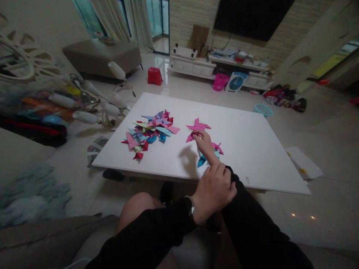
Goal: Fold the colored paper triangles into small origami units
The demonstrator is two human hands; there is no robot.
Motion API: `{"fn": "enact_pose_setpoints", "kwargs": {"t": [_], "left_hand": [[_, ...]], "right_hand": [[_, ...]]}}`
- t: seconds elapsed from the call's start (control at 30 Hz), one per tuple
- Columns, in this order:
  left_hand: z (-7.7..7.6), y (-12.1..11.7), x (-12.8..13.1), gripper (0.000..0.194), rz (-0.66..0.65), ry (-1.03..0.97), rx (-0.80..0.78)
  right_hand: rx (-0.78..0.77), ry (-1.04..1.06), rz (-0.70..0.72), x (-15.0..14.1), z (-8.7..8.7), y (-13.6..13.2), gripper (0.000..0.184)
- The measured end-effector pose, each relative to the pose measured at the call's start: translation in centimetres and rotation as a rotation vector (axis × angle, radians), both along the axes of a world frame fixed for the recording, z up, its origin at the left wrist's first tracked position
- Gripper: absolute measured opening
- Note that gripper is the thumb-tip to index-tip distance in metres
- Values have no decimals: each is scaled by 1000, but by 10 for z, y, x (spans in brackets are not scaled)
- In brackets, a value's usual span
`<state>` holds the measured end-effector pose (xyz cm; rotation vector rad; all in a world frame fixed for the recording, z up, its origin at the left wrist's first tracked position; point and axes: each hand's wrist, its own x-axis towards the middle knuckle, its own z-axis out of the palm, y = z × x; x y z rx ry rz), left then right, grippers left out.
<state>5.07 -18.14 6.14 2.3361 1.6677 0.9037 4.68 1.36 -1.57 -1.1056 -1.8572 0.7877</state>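
On the table (249,145), piled origami (153,129)

Pink/blue/red paper pile (153,127), wht table (246,142)

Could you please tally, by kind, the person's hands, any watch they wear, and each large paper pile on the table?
Hands (left, right): 2
Watch: 1
Large paper pile: 1
Total: 4
Papers within the pile overlap too much to count singly.
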Motion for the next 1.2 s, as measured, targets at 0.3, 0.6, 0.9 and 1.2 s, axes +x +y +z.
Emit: {"fn": "enact_pose_setpoints", "kwargs": {"t": [0.3,0.6,0.9,1.2], "left_hand": [[-11,9,67,16,-282,-156,-81],[-12,5,102,49,-309,-278,-64],[-23,29,76,23,-192,-162,15],[-40,33,46,23,-304,22,87]], "right_hand": [[-17,-90,-219,111,5,13,24],[8,-240,-191,145,6,15,21],[73,-157,185,102,13,1,22],[115,-521,563,61,2,-15,24]]}}
